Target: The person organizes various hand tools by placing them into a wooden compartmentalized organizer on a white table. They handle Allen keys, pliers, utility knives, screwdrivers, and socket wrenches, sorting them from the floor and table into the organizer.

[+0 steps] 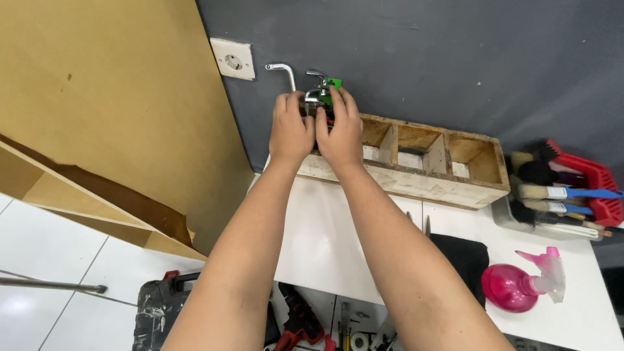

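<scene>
Green plastic and bright metal show between the fingers: both hands are closed around a small clamp (323,91) at the left end of the wooden box (429,179), up against the grey wall (455,58). The left hand (290,130) wraps its near side with a clenched grip; the right hand (339,133) covers its top and right side, fingers curled over the green part. A bent metal rod (281,70) pokes up just beside the left fingers; whether it belongs to the clamp is hidden by the hands.

To do this well, I would judge, one hand should steady the piece against the box wall while the other works the metal part, wrists kept low so nothing slips sideways, and fingers kept out of the closing parts.

Counted:
- two hands
- one clamp
- one box with four compartments showing
- one wall socket (233,59)
- one pink spray bottle (520,283) on the white tabletop (325,240)
- one black cloth (465,257)
- one red basket (595,179) holding several paintbrushes (552,192), about four or five, too overlapped to be sure
- brown boards (97,97) leaning at left
- loose tools (305,322) on the floor below, too jumbled to count
</scene>
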